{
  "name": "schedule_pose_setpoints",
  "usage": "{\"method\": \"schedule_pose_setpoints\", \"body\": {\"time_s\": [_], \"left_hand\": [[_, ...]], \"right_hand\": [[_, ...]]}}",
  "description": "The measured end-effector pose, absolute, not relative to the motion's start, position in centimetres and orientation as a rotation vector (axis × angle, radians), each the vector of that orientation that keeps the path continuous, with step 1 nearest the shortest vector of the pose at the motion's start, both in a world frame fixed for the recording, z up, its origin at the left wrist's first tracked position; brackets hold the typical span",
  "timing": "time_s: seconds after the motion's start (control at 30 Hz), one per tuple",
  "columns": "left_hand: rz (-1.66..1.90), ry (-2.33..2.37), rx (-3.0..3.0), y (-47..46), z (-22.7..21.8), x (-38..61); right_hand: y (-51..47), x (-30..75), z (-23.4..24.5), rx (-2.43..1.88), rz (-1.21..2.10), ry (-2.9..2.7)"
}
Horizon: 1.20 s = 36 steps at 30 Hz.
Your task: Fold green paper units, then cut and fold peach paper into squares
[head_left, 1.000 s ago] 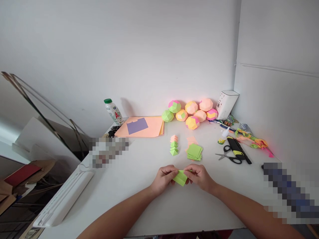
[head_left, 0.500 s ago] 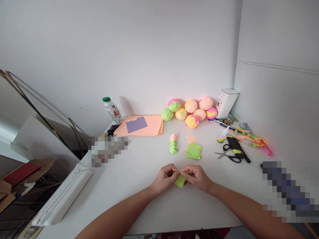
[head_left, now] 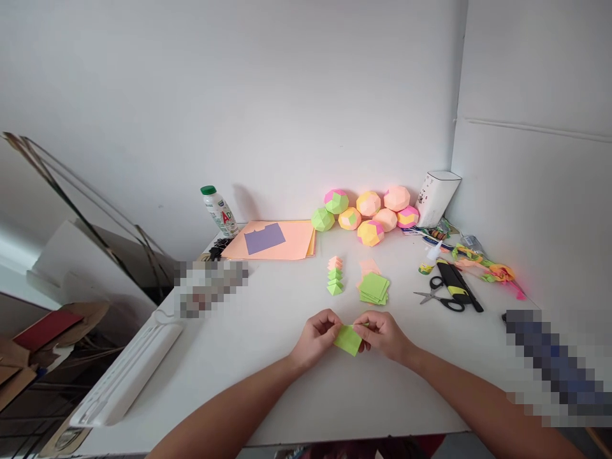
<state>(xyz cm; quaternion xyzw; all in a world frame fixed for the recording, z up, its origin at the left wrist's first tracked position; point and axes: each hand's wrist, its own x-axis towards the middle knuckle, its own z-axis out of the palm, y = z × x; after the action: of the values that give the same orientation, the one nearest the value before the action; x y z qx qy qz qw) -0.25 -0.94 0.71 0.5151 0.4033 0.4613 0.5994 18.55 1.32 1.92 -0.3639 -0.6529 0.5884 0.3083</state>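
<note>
Between both hands, a small green paper piece is held just above the white table. My left hand pinches its left edge with thumb and fingers. On the opposite edge, my right hand grips it the same way, its fingertips partly behind the sheet. Just beyond the hands lies a stack of green paper squares, with peach paper squares partly under and behind it. Left of that stack, a row of small folded paper pieces, green in front and peach behind, stands on the table.
Several faceted paper balls sit along the wall. Scissors, a glue bottle and a black-yellow cutter lie at right. Peach sheets and a white bottle are at back left; a white device lies front left.
My hands have moved slightly apart, and the green paper between them shows wider and flatter. The whole view has shifted a little.
</note>
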Motion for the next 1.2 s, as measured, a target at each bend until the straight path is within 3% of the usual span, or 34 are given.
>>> {"method": "schedule_pose_setpoints", "body": {"time_s": [0.43,0.77,0.97,1.2], "left_hand": [[1.144,0.968,1.506,-1.4,0.0,0.3],[1.214,1.022,1.463,-0.6,-0.1,-0.5],[1.173,0.969,1.458,-0.8,-0.3,-0.2],[1.144,0.946,1.444,-1.1,-0.2,0.2]], "right_hand": [[1.1,17.5,1.2,-0.932,1.24,-1.94],[2.8,20.0,2.3,-1.049,1.218,-1.82],[1.6,18.6,1.4,-0.929,1.455,-1.846],[1.0,18.2,1.2,-0.95,1.296,-1.973]]}}
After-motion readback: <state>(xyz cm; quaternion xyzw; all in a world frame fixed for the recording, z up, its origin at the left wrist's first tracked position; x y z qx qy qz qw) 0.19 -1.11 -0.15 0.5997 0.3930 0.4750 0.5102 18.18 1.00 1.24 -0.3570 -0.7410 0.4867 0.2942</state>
